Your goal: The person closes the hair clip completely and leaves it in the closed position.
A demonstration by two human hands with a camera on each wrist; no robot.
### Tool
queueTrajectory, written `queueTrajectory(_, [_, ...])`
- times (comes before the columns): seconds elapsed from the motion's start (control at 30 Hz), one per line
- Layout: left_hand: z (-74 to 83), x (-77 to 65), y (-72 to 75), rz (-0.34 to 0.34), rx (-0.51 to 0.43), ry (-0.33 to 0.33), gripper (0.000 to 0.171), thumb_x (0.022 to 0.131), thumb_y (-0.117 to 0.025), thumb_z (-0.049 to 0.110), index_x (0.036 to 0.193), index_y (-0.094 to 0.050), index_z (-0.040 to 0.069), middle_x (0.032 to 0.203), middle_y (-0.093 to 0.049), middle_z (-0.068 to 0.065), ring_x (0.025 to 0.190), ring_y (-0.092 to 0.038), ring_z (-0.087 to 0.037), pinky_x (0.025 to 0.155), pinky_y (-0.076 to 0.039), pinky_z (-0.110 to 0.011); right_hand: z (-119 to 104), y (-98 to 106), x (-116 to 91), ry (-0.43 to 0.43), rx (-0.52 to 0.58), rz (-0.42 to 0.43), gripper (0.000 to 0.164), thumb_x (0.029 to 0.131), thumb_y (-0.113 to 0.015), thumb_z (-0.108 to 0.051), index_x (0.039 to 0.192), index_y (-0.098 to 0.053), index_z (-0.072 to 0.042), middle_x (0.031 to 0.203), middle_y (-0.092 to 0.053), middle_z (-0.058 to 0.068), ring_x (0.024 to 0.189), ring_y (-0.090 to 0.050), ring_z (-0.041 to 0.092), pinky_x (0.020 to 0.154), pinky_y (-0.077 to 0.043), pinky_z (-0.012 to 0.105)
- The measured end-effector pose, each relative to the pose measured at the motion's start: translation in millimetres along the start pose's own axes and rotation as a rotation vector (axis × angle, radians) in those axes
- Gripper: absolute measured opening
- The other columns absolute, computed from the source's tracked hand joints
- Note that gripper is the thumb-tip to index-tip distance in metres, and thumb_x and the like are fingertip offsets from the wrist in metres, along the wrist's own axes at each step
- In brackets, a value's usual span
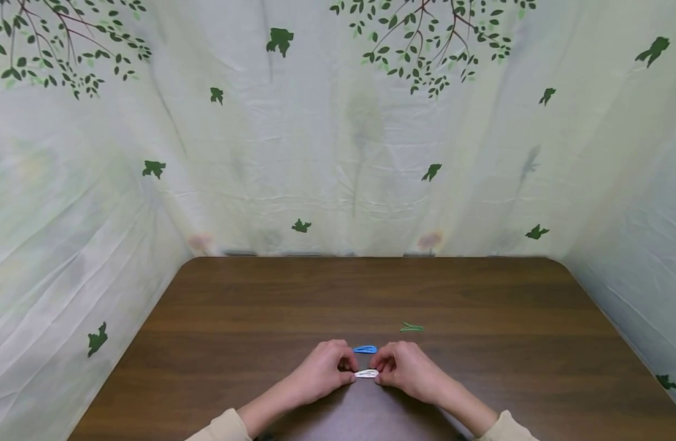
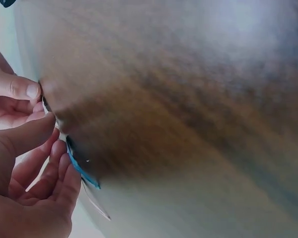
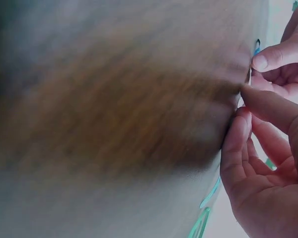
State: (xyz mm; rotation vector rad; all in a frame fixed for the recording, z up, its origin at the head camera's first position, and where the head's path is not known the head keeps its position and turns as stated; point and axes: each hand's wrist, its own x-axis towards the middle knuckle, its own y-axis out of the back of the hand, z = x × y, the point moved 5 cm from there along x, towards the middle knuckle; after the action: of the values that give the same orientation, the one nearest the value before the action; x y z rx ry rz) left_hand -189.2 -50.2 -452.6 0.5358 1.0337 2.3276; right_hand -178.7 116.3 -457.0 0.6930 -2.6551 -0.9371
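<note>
A white snap hair clip (image 1: 366,373) lies crosswise between my hands, low over the table or on it; I cannot tell which. My left hand (image 1: 328,370) pinches its left end with thumb and fingertips. The right end is pinched the same way by my right hand (image 1: 408,370). Just beyond the fingers lies a blue snap hair clip (image 1: 365,349), which also shows in the left wrist view as a thin blue strip (image 2: 82,168). Farther back and to the right is a green hair clip (image 1: 412,327), its two parts spread apart. Fingers mostly hide the white clip in both wrist views.
The brown wooden table (image 1: 261,294) reaches back to a pale curtain (image 1: 338,135) printed with leaves and birds. More of this cloth hangs along the table's left and right sides.
</note>
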Motion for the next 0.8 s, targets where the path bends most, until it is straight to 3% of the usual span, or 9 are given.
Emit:
queueTrajectory(0.2, [3.4,-0.2,4.6,0.008,0.008,-0.017,0.014,0.077,-0.08,0.003,0.078,-0.072,0.014,0.076,-0.057,0.012,0.07,-0.051,-0.001,0.064,-0.043,-0.019,-0.6,0.8,-6.0,0.005,0.067,-0.001,0.013,0.083,-0.077,-0.007,0.094,-0.072,-0.011,0.081,-0.064,-0.007,0.07,-0.06,0.004,0.063,-0.05,0.023])
queueTrajectory(0.37, [9.2,5.8,13.2,0.067,0.008,-0.031,0.011,0.077,-0.08,0.004,0.082,-0.073,0.01,0.078,-0.059,0.01,0.073,-0.055,-0.006,0.066,-0.044,-0.02,-2.9,9.0,-14.5,0.007,0.109,0.052,0.016,0.086,-0.075,-0.011,0.102,-0.072,-0.01,0.089,-0.067,-0.001,0.074,-0.061,0.006,0.067,-0.051,0.024])
queueTrajectory(0.8, [8.3,35.4,27.9,0.154,-0.043,-0.027,0.012,0.081,-0.079,0.005,0.092,-0.074,0.005,0.088,-0.066,0.001,0.082,-0.062,-0.012,0.075,-0.052,-0.028,-3.9,44.8,-32.5,-0.004,0.055,0.153,0.019,0.092,-0.071,-0.022,0.11,-0.071,-0.015,0.098,-0.067,-0.004,0.083,-0.061,0.008,0.075,-0.053,0.027])
